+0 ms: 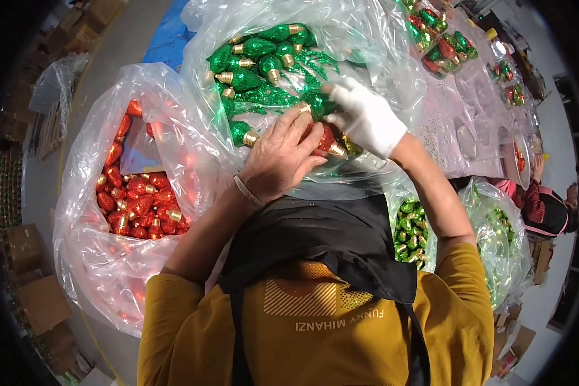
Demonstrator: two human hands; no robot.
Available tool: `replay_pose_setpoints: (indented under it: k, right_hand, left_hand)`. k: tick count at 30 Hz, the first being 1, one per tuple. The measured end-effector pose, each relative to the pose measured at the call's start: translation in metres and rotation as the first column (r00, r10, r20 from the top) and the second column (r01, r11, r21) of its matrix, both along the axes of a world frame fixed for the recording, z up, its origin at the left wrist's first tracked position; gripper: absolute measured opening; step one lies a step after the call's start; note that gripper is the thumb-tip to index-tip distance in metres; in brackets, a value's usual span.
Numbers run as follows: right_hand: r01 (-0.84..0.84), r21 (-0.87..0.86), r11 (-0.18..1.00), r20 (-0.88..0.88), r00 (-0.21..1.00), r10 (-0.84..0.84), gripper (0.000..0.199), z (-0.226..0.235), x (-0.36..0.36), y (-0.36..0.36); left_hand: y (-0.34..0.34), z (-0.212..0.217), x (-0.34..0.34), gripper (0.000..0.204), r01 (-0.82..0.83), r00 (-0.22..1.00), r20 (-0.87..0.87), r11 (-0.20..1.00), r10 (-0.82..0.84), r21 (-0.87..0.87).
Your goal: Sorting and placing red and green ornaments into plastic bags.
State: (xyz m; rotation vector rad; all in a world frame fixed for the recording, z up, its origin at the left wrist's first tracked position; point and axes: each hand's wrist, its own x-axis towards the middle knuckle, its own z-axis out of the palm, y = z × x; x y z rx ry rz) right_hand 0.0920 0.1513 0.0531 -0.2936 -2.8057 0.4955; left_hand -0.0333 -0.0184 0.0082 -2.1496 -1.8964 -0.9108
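Note:
My bare left hand (282, 153) curls round a red glitter bulb ornament (329, 139) with a gold screw cap. Its fingertips also reach the gold cap of a green glitter bulb ornament (316, 101). My right hand (367, 116), in a white glove with bare fingertips, closes on that green bulb from the right. Beneath the hands, another bulb with green and gold colouring (351, 147) is partly hidden. Both hands work over a clear plastic bag (392, 71) holding several loose green bulbs (258, 47) and green glitter, left of and beyond my hands.
At left stands a clear bag (83, 212) of red bulbs (141, 199). Right of my apron, bags hold light-green bulbs (410, 228). Far right, a pink-covered table (444, 122) bears packs of mixed bulbs (450, 48). Another person (540, 206) sits at its near end. Cardboard boxes (42, 302) line the left.

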Motion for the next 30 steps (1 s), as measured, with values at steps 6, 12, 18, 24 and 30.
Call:
replay_pose_setpoints:
  k: [6,12,18,24,30]
  right_hand:
    - [0.046,-0.037,0.998,-0.04,0.998,-0.048,0.035,0.02,0.043,-0.034]
    - [0.004,0.222,0.975,-0.236,0.97,0.05,0.027,-0.02,0.056,-0.032]
    - [-0.088,0.058,0.994,-0.21,0.973,0.098,0.027,-0.035,0.06,0.002]
    - [-0.108,0.064,0.992,-0.123,0.986,0.115,0.027,-0.026,0.05,0.01]
    - [-0.052,0.214,0.975,-0.186,0.978,0.093,0.023,-0.034,0.041,0.013]
  left_hand:
    - [0.013,0.01,-0.017,0.053,0.106,0.99,-0.096,0.994,-0.104,0.015]
    - [0.041,0.016,-0.025,0.049,0.264,0.957,-0.113,0.963,-0.268,-0.049]
    - [0.064,0.021,-0.046,0.044,0.38,0.918,-0.097,0.923,-0.384,-0.063]
    - [0.072,0.025,-0.03,0.042,0.346,0.894,-0.242,0.924,-0.377,-0.162]
    - [0.079,0.019,-0.045,0.046,0.332,0.911,-0.203,0.931,-0.358,-0.155]
